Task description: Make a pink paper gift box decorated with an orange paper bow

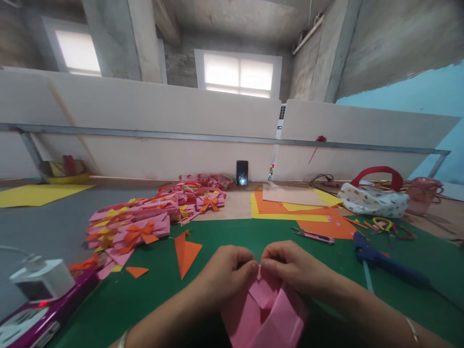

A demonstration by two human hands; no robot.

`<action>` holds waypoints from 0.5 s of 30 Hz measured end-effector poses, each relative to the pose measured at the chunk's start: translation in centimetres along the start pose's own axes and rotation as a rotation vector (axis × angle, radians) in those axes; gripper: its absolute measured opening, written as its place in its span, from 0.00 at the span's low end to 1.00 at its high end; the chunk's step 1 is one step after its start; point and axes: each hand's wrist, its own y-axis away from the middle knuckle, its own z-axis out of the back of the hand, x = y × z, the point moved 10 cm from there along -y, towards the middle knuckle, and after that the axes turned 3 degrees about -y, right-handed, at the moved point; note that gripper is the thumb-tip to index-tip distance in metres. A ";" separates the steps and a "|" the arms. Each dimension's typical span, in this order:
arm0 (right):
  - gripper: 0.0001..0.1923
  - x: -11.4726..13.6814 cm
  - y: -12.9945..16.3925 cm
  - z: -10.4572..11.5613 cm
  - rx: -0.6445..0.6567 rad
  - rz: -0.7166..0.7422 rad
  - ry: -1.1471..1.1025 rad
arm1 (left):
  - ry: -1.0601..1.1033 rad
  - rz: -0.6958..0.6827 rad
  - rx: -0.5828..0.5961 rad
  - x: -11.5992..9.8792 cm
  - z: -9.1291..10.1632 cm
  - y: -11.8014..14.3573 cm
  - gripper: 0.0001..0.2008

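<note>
Both hands: the left hand [232,270] and right hand [290,266] meet at lower center, each pinched narrow, thumb against bent fingers, on the upper end of one piece of folded pink paper [266,295].
Pink paper: bottom middle of the view, between the wrists, above the near part of the green mat [108,309]; its creased flaps spread downward, with a darker pocket in the middle. Its lower end runs out of view.
Left of the hands: an orange paper triangle [186,256] lies creased on the mat, near a smaller orange scrap [137,271].
Right of the hands: a pair of pink-handled snips [315,236] lies near a blue glue gun [391,263], with yellow-handled scissors [382,224] beyond.
Beyond the hands: orange and yellow paper sheets [315,223] overlap at the mat's far edge; to their left stretches a heap of pink folded pieces [145,224] with orange and yellow bows.
Near left corner: a white charger [43,281] is plugged into a purple power strip [68,302].
Back of the table: a dark phone [242,173] stands upright against a pale panel [163,108]; at right, a patterned white pouch [373,200] with a red handle sits beside a pink mug [423,197].
</note>
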 end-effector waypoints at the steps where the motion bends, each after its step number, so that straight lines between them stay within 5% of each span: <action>1: 0.05 0.0 0.1 -0.2 0.019 0.002 -0.004 | 0.014 0.003 0.013 0.0 -0.1 0.0 0.09; 8: 0.06 -0.1 0.3 -0.3 0.011 -0.020 -0.058 | 0.104 0.014 0.118 0.7 -1.1 0.1 0.10; 15: 0.02 -0.3 0.1 0.4 -0.074 -0.053 -0.006 | 0.075 0.014 0.038 1.8 0.1 -0.5 0.14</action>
